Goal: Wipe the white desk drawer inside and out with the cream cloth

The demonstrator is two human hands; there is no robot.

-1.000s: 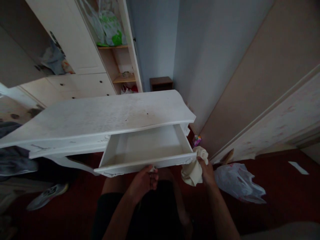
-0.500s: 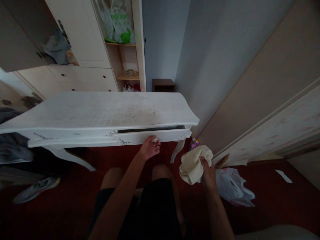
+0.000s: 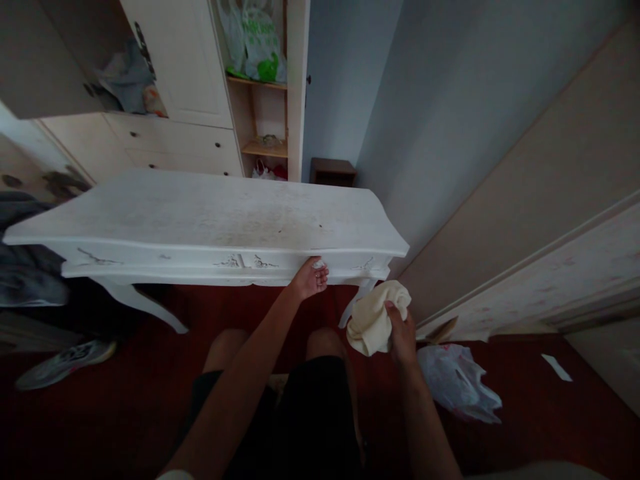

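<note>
In front of me stands a white table (image 3: 175,213) with curved legs and dark smudges on its top. My left hand (image 3: 311,279) is closed around the small knob (image 3: 319,265) of the right drawer (image 3: 345,265), whose front lies flush with the table. A folded cream cloth (image 3: 371,320) is gripped in my right hand (image 3: 401,333), held in the air near the table's right front leg (image 3: 353,305). My right thumb presses on the cloth; the other fingers are mostly hidden.
A crumpled white plastic bag (image 3: 460,383) lies on the red floor right of my right arm. Behind the table is a white wardrobe (image 3: 185,67) with bags on its shelves. A sneaker (image 3: 70,363) sits at the left, and a wall closes the right side.
The right drawer was partly open and is now closed, with my left hand on its knob moving toward the table. My right hand with the cloth has shifted slightly left and up.
</note>
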